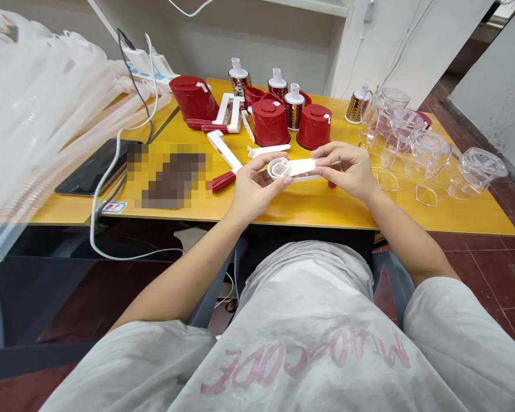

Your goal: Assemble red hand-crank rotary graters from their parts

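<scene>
Above the front of the yellow table, both hands hold a white plastic crank handle (302, 167) between them. My left hand (257, 186) is closed around its round, ring-shaped socket end, thumb in front and fingers behind. At the other end, my right hand (345, 166) pinches the flat arm between thumb and fingers. A bit of red shows below the right fingers, probably the handle's grip, mostly hidden. Just behind the hands lies a loose white strip-shaped part (268, 150). To the left rests another white crank handle (223, 150) with a red grip.
Red grater housings (271, 123) and metal grater drums (294, 106) stand at the back. Clear plastic grater bodies (427, 151) line the right side of the table (309, 209). On the left are a black tablet-like device (98, 169), a white cable (95, 212) and plastic bags (38, 109).
</scene>
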Available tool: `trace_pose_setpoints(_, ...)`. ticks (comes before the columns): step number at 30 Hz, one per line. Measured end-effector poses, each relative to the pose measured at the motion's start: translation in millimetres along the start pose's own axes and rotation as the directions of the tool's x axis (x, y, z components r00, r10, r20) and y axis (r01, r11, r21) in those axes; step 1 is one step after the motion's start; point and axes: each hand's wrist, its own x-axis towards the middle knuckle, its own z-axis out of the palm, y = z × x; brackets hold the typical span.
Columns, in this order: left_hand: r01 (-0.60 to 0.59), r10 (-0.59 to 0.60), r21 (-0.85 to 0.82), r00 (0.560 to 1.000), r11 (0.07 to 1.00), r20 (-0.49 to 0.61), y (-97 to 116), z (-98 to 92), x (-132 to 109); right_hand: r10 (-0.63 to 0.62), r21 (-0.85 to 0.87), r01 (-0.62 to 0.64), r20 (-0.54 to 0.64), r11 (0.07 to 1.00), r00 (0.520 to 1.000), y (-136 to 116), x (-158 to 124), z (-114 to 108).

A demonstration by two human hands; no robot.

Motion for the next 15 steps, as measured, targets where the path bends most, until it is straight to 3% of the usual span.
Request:
trace_pose_setpoints(4, -0.016, 0.016, 0.014, 1.0, 1.0, 0.005, 0.1, 0.1, -0.3, -0.091, -0.061, 0.093, 0.029, 0.994, 0.995, 6.8, 1.2, -1.4)
trace_pose_setpoints(15, -0.05, 0.051, 0.025, 0.999, 0.998, -0.019, -0.1, 3.3, -1.0, -0.162, -0.106, 0.169, 0.07, 0.98, 0.984, 6.3, 1.6, -1.4)
